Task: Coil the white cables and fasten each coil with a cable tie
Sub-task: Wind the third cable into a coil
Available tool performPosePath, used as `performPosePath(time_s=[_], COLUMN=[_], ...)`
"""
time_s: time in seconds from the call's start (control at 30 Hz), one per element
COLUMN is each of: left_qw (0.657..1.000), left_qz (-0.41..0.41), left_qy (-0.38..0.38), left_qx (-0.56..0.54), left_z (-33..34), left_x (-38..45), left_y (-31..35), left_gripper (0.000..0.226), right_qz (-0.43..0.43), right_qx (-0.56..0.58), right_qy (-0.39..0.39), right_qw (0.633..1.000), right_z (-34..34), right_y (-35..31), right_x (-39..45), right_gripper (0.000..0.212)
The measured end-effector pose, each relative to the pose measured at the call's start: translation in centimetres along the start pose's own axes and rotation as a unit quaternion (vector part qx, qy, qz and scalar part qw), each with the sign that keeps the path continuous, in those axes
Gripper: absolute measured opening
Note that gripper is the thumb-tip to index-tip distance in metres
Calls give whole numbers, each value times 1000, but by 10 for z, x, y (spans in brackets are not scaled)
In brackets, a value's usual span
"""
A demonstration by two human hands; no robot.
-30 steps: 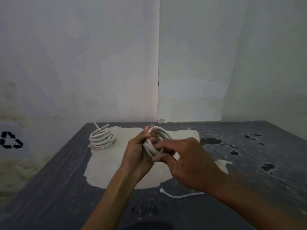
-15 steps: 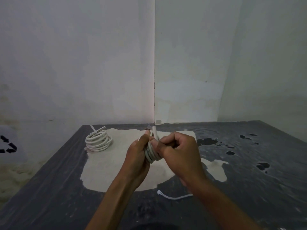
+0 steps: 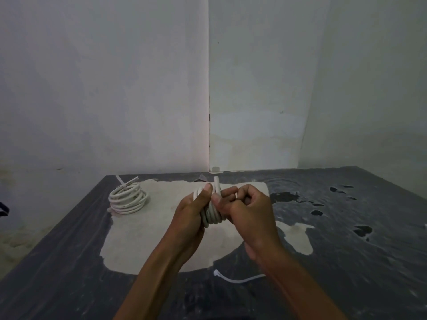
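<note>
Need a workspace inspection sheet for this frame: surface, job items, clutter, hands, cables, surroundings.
Surface: dark table, its coating worn away to a large pale patch in the middle.
Job's things: held coil gripped between both hands; finished coil lying far left on the table, a tie tail sticking up behind it.
Clutter: loose cable tie lying near the front edge.
Grippers: left hand clasps the held coil; right hand is closed on its other side.
Cables: one cable end pokes up above the thumbs.
Surroundings: bare pale walls meeting in a corner.
</note>
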State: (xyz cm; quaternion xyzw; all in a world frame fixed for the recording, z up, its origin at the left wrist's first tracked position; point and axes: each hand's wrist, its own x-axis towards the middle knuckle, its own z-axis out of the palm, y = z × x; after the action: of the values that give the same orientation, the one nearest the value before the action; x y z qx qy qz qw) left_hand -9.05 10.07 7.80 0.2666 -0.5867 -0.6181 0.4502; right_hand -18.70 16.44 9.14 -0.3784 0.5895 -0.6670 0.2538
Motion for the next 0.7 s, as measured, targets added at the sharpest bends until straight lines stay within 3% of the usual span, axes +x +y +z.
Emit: performPosePath(time_s=[0.1, 0.17, 0.4, 0.57, 0.63, 0.7], left_qw=[999, 998, 995, 992, 993, 995], left_qz=[17, 30, 37, 16, -1, -26], left_qy=[-4, -10, -44, -61, -79, -92], left_qx=[33, 49, 85, 109, 84, 31], left_z=[-3, -7, -23, -36, -44, -51], left_x=[9, 18, 40, 54, 56, 56], left_y=[-10, -18, -42, -49, -51, -51], left_gripper=[59, 52, 47, 41, 42, 41], right_qz=[74, 111, 200, 140, 98, 62], right_qx=[45, 80, 124, -22, -97, -97], right_qy=[-36, -73, -184, -244, -284, -311], right_qw=[996, 988, 954, 959, 949, 943], right_z=[-2, -3, -5, 1, -2, -8], right_y=[6, 13, 48, 61, 60, 58], right_x=[16, 28, 63, 81, 89, 99], right_gripper=[44, 53, 58, 84, 81, 71])
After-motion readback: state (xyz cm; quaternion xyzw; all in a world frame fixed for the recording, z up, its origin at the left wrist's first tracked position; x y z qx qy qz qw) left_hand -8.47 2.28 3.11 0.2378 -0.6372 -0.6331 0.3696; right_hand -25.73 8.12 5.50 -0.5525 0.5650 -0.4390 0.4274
